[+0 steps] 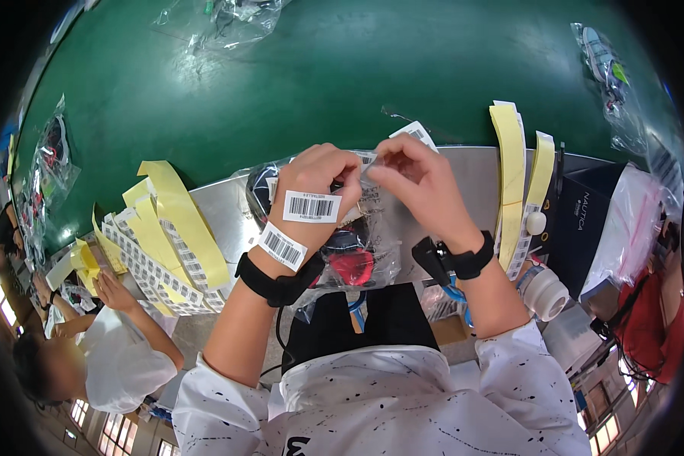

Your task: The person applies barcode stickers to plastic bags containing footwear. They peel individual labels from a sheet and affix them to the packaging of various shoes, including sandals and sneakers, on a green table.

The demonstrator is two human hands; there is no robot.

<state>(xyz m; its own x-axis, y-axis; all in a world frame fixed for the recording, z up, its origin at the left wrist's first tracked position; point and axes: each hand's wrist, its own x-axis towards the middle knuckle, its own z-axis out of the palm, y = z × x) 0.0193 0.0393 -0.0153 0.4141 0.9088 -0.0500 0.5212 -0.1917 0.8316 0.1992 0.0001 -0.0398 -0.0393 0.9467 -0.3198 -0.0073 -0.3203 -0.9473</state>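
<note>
Left hand (309, 181): curled over the clear bag (381, 258), pinch not verifiable. Right hand (425, 185): thumb and forefinger close together, pinch likewise unclear. Label strips (159, 247) lie at the metal surface's (470, 182) left end, the bag at its near edge, yellow strips (511, 171) toward its right end.

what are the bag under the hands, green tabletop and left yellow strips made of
Bag: clear, glossy plastic film, given its creases and see-through sheen. Green tabletop: smooth, semi-gloss, perhaps rubber or vinyl, judging by soft reflections. Yellow strips: probably paper, matte, since they look thin and curl.
</note>
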